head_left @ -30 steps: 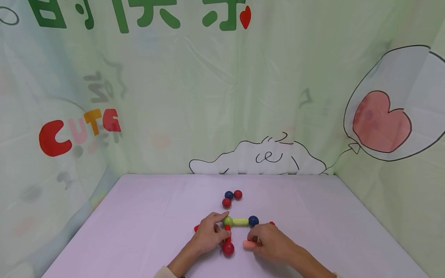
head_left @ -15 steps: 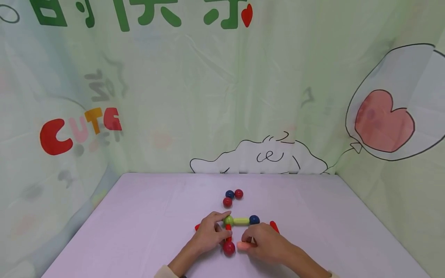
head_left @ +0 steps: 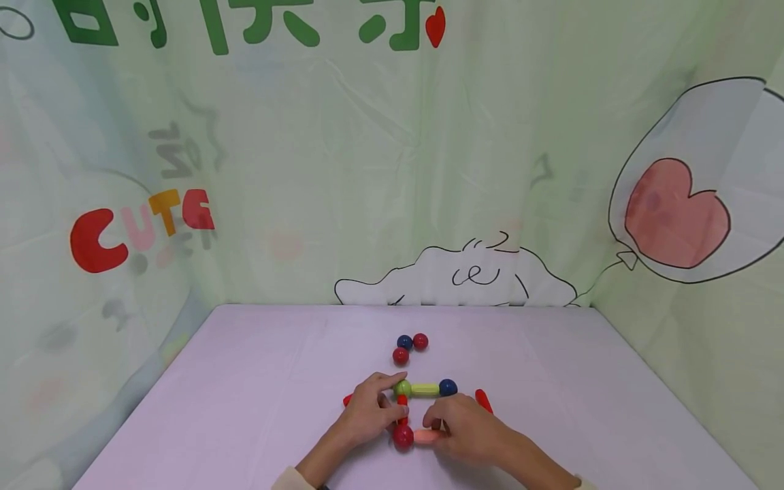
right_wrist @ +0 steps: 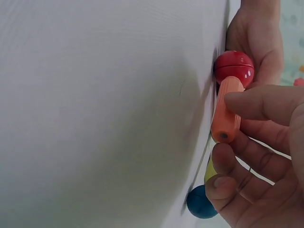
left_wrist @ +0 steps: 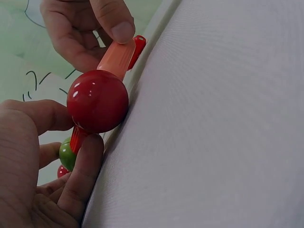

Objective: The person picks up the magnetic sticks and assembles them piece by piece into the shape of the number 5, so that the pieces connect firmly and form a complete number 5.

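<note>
My left hand [head_left: 366, 414] pinches a short red rod [head_left: 402, 401], with a finger reaching up to the lime-green ball [head_left: 402, 388] at the rod's far end. A larger-looking red ball [left_wrist: 97, 101] sits on the near end. From the green ball a yellow-green rod [head_left: 425, 390] runs right to a dark blue ball [head_left: 448, 387]. My right hand [head_left: 474, 430] pinches an orange rod [right_wrist: 227, 114] between thumb and fingers. One end of that rod meets the red ball; the other, facing the right wrist camera, shows a dark round spot at its centre.
Farther back on the pale table [head_left: 275, 354] lie a blue ball [head_left: 405, 342] and two red balls [head_left: 420, 341]. Another red rod [head_left: 483, 400] lies beyond my right hand, and a red piece [head_left: 347, 401] shows partly behind my left. A printed curtain [head_left: 275, 170] hangs behind the table.
My right hand has moved left with the orange rod, closing the gap to the red ball. The red rod on the right has come more into view. My left hand keeps its grip.
</note>
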Demonstrator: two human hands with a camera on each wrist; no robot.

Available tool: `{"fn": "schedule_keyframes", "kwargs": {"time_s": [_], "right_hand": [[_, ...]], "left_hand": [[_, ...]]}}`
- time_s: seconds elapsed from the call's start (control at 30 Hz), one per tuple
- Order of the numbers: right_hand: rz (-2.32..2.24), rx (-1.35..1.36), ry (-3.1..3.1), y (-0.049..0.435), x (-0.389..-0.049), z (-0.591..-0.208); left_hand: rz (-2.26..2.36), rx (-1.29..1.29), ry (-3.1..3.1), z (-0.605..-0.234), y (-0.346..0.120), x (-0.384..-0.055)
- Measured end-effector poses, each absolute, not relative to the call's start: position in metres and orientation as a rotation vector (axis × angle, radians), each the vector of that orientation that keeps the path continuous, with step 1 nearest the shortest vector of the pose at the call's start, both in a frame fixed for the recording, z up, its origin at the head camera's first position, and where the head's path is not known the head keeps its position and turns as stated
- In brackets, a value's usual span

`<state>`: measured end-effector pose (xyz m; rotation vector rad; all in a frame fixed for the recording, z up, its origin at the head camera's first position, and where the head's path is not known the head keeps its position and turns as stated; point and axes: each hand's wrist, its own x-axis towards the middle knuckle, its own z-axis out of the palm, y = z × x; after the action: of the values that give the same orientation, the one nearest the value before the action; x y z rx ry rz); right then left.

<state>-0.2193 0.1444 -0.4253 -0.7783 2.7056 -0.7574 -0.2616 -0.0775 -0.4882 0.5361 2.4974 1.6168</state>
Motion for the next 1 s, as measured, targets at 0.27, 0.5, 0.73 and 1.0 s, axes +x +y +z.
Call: {"fn": "schedule_keyframes", "kwargs": {"time_s": [0.27, 0.5, 0.73, 1.0], "right_hand": [[-0.718, -0.765, 2.734, 0.151, -0.222, -0.414], [-0.631, -0.783, 2.802, 0.153, -0.231, -0.409], [-0.605, -0.759, 2.903, 0.152, -0.243, -0.416], [-0.562, -0.626, 3.034, 0.147, -0.264, -0.420]], "left_hand": [[1.620, 0.545, 2.501, -0.486, -0.077, -0.259], [1.620, 0.550, 2.508, -0.485, -0.076, -0.258], [1.620, 0.566, 2.510, -0.487, -0.078, -0.259], [1.652, 0.563, 2.480, -0.489, -0.077, -0.260]]}}
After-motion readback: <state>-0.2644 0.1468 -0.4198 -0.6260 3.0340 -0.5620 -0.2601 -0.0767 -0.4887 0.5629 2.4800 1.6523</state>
